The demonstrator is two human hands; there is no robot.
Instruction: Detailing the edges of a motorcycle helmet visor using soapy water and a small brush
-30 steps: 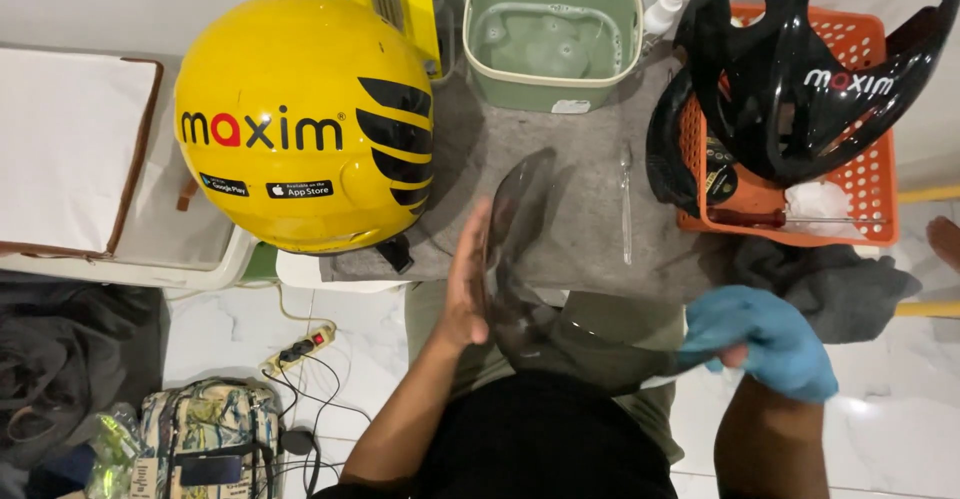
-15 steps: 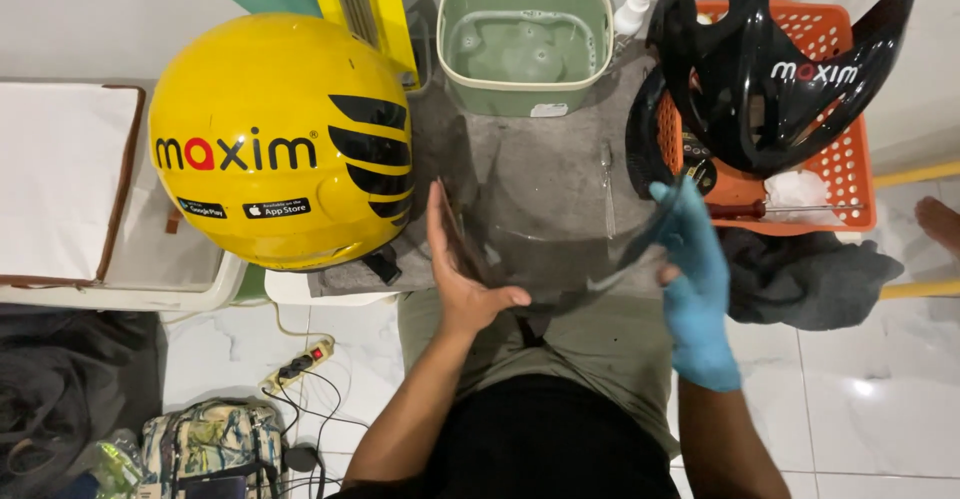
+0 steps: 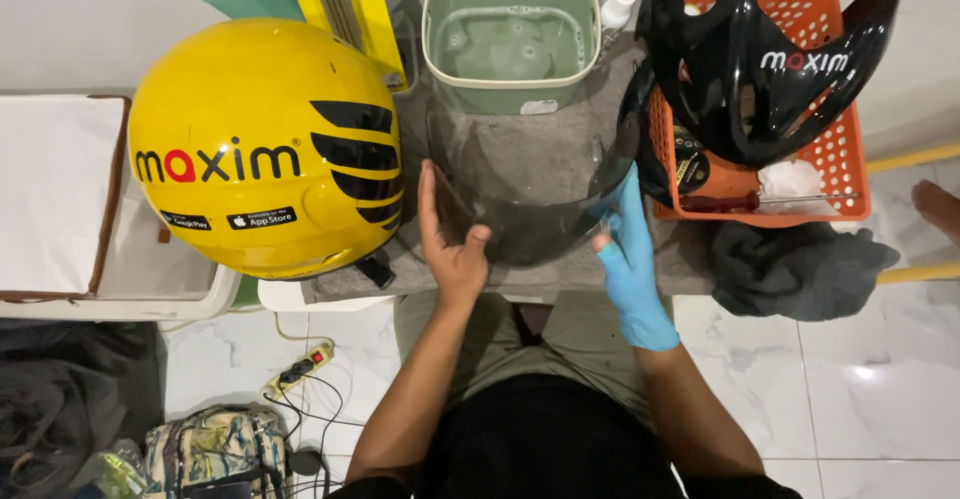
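Between helmet (image 3: 265, 149) and basket (image 3: 845, 154), visor (image 3: 530, 189) edges clasped by flat-fingered left hand (image 3: 452, 244), right hand (image 3: 628, 249).

We look down on a floor of glossy white marble-look tiles (image 3: 880, 379) with grey veining and thin dark grout lines, bright lamp glare showing on the tiles at lower right. A plain pale wall (image 3: 80, 19) runs along the top. At left stands a low white table (image 3: 130, 299) with rounded corners. On the floor below it lie a white power strip (image 3: 295, 371) with dark cables, a patterned bag (image 3: 210, 449) and a heap of dark cloth (image 3: 60, 409). The light is even, indoor and rather cool, casting soft shadows
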